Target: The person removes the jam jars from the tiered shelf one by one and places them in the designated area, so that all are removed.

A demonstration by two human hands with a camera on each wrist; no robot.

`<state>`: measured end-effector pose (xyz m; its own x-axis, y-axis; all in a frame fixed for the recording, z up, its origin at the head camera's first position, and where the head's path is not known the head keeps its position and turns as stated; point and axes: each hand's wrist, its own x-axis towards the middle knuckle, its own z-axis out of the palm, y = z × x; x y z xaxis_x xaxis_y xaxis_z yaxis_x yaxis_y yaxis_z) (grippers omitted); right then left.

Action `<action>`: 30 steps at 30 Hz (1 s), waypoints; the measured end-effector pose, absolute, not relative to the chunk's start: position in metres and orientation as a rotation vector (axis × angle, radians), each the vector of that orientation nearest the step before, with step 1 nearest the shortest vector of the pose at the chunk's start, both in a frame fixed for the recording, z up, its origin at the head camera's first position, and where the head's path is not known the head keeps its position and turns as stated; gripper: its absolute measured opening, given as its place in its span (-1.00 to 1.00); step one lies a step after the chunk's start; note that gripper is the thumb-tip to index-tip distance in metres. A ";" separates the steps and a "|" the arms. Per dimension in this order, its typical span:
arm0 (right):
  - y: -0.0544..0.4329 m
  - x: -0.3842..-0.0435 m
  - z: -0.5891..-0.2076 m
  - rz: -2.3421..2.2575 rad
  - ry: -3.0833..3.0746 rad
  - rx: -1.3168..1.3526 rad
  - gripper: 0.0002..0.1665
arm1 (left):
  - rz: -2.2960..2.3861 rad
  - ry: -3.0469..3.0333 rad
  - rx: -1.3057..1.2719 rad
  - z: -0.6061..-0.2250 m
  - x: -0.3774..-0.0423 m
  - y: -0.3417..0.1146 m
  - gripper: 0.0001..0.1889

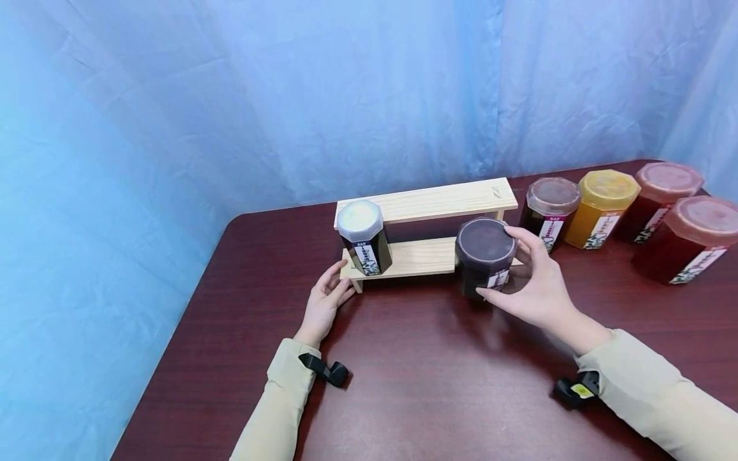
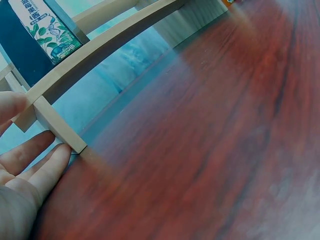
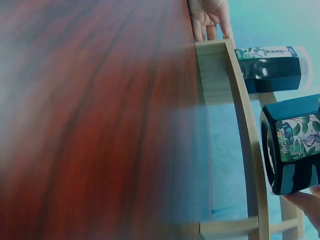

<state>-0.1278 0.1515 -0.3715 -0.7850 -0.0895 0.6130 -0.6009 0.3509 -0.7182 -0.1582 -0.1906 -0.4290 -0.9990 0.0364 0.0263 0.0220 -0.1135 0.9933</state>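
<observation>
My right hand (image 1: 539, 285) grips a dark jar (image 1: 486, 240) with a clear lid, thumb near its base and fingers on the far side. In the right wrist view this jar (image 3: 295, 145) is beside the edge of a pale wooden two-tier rack (image 3: 248, 135), its base apart from the lower shelf. My left hand (image 1: 325, 304) touches the left end of the rack (image 1: 423, 257) with extended fingers; in the left wrist view the fingertips (image 2: 62, 150) lie against its leg. Another dark jar (image 1: 369, 246) with a whitish lid stands on the lower shelf's left end.
Right of the rack stand a dark jar (image 1: 551, 208), a yellow jar (image 1: 602, 208) and two red jars, one at the back (image 1: 663, 192) and one nearer (image 1: 686, 246). A dark red wooden table (image 1: 415, 384) bears everything. Blue curtains (image 1: 346, 96) hang behind and along the left.
</observation>
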 end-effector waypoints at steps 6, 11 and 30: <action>0.170 -0.123 -0.369 1.326 -2.199 0.531 0.24 | 2.321 2.099 0.065 -0.430 -0.158 -0.191 -0.52; 0.187 -0.116 -0.366 1.287 -2.214 0.469 0.26 | 2.302 2.108 0.068 -0.430 -0.157 -0.192 -0.52; 0.257 -0.107 -0.372 1.203 -2.276 0.360 0.34 | 2.313 2.123 0.036 -0.428 -0.154 -0.196 -0.53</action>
<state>-0.1070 0.2569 -0.3718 -0.8209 0.0136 0.5709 -0.4642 0.5665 -0.6808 -0.1540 -0.1957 -0.4284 -0.9997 0.0167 0.0161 0.0146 -0.0858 0.9962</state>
